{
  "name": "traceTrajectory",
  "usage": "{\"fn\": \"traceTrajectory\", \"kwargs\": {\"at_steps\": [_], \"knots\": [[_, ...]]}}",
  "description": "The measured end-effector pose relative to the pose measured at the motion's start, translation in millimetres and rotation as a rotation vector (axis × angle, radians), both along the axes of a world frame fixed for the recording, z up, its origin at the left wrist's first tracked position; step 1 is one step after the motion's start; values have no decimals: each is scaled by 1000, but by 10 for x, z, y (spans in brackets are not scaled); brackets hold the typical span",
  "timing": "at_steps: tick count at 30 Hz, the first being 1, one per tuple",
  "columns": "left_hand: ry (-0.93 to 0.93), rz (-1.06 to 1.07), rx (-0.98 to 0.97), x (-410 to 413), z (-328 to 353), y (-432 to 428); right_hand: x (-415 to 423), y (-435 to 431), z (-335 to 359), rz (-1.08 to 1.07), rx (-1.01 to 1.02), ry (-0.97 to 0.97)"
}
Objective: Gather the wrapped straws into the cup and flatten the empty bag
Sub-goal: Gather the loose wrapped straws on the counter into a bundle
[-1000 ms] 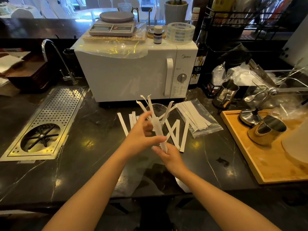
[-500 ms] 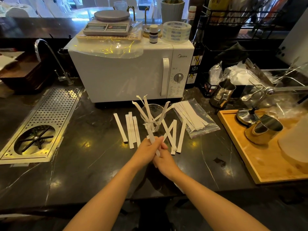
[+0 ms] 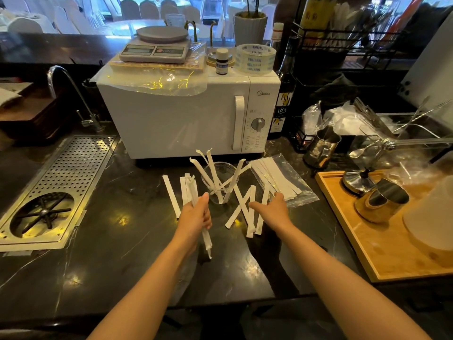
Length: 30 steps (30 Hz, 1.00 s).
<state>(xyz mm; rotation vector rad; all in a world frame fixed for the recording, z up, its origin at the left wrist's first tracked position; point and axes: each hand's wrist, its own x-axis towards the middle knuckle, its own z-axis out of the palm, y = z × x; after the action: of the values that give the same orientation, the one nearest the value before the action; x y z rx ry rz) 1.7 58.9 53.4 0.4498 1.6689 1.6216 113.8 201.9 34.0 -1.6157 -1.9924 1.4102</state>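
Note:
A clear plastic cup [image 3: 219, 173] stands on the dark counter in front of the microwave, with several white wrapped straws leaning in it. My left hand [image 3: 195, 215] is shut on a wrapped straw [image 3: 205, 238], just left of the cup. My right hand [image 3: 272, 210] hovers open, fingers spread, over several loose wrapped straws [image 3: 250, 209] lying right of the cup. More wrapped straws [image 3: 171, 196] lie left of the cup. A clear plastic bag [image 3: 297, 192] lies flat at the right, several wrapped straws still inside it.
A white microwave [image 3: 176, 121] stands right behind the cup. A wooden tray [image 3: 382, 262] with metal pitchers sits at the right. A perforated metal drain grate [image 3: 56, 185] is set into the counter at the left, a tap behind it.
My hands were together in front of the cup on one straw. They have parted: the left keeps the straw and moved left, the right let go and reached right over the loose straws.

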Motion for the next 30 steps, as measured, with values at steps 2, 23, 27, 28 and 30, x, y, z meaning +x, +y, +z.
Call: {"fn": "traceTrajectory", "kwargs": {"at_steps": [2, 23, 27, 28, 30], "knots": [[-13, -2, 2, 1, -8, -9, -107, 5, -36, 13, 9, -113], [-89, -34, 7, -116, -47, -108, -526, -98, -112, 115, 172, -450], [-85, -54, -4, -87, -30, -88, -479, -66, -98, 165, 214, -500], [-80, -61, -8, -79, -25, -80, -466, -55, -99, 179, 225, -508], [-65, -74, -14, -66, -21, -64, -440, -38, -95, 211, 244, -525]]}}
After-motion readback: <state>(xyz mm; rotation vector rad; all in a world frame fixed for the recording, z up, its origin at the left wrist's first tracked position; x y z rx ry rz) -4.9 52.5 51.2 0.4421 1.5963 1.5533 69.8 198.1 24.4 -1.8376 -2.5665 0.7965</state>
